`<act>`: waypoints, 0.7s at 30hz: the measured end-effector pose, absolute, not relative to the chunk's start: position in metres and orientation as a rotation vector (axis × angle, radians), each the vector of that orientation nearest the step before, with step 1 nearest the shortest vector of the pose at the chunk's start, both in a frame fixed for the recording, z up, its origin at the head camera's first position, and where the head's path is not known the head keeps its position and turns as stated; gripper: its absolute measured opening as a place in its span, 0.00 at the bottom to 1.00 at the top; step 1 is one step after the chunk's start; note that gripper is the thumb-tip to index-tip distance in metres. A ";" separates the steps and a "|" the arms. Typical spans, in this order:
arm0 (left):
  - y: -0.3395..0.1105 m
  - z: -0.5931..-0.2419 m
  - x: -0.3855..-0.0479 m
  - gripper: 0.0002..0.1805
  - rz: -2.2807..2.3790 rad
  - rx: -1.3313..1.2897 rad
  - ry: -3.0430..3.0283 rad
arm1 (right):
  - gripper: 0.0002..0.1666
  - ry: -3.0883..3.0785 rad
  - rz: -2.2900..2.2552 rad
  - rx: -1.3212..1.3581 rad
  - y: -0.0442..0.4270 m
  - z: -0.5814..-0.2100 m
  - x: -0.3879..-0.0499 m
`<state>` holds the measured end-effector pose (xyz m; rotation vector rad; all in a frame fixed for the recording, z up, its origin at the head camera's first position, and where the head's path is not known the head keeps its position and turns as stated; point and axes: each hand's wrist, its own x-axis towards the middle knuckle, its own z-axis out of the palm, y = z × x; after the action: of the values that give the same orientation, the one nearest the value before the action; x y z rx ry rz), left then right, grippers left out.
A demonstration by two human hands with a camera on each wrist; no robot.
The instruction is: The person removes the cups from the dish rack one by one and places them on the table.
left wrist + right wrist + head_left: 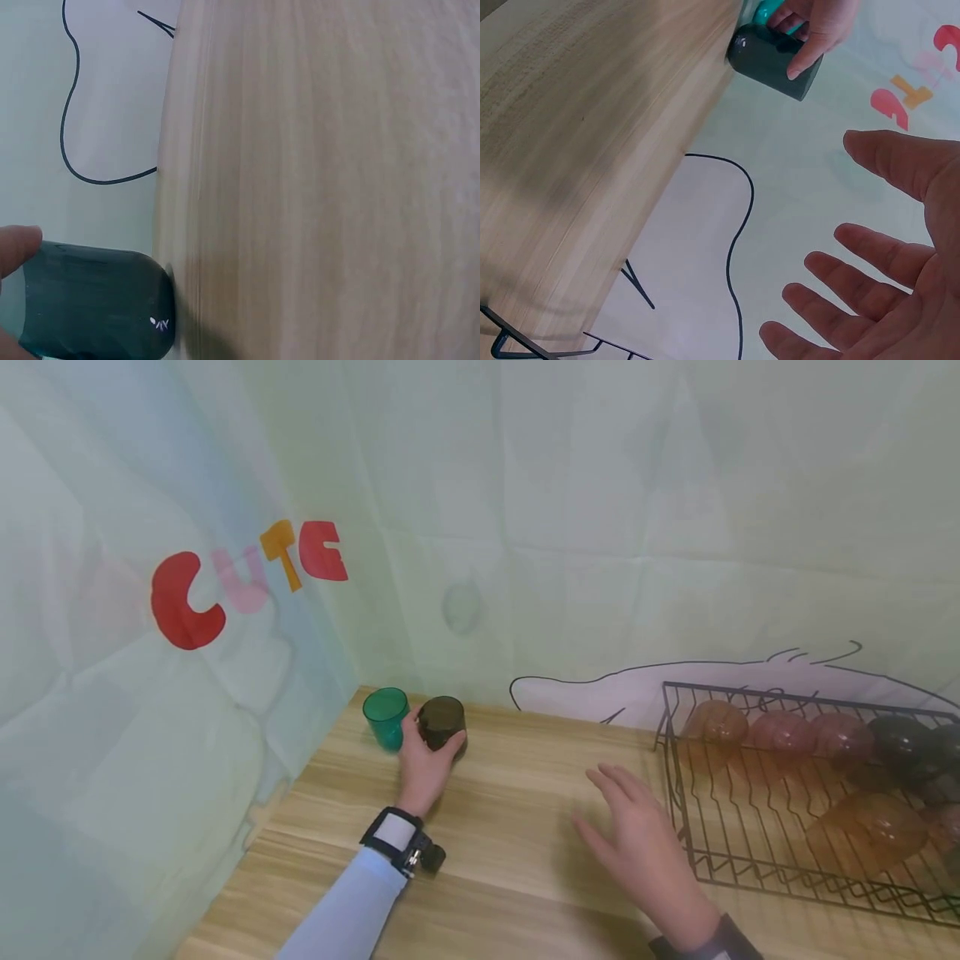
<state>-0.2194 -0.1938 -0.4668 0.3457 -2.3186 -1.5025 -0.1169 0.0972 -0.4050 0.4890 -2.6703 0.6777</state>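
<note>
A dark, smoky see-through cup (442, 720) stands upright near the back edge of the table, and my left hand (426, 764) grips it with thumb and fingers on either side. Close on its left is a green see-through cup (386, 717), partly hidden behind the held cup in the right wrist view. In the left wrist view the held cup (97, 302) shows at the lower left beside a fingertip. My right hand (637, 843) hovers over the table left of the rack, its fingers spread and holding nothing.
A black wire rack (750, 860) stands at the right, with several see-through orange, pink and dark cups in it. A printed cloth backdrop (570, 568) rises behind and left of the wooden table (517, 827), with coloured letters on its left part.
</note>
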 end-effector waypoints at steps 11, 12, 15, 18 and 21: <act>-0.182 -0.447 -0.205 0.53 -1.473 0.400 -2.314 | 0.39 -2.696 0.674 0.484 0.106 -0.395 -0.115; -0.181 -0.445 -0.204 0.54 -1.461 0.399 -2.311 | 0.39 -2.692 0.665 0.489 0.108 -0.394 -0.115; -0.177 -0.435 -0.198 0.55 -1.422 0.377 -2.306 | 0.40 -2.673 0.653 0.502 0.113 -0.387 -0.116; -0.171 -0.425 -0.191 0.54 -1.353 0.334 -2.306 | 0.39 -2.634 0.652 0.507 0.122 -0.379 -0.119; -0.162 -0.416 -0.184 0.53 -1.287 0.270 -2.311 | 0.38 -2.576 0.620 0.506 0.132 -0.369 -0.122</act>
<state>-0.1840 -0.1623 -0.4161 0.2702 -2.3111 -1.2865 -0.1225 0.1324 -0.3686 0.5056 -2.5757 0.6202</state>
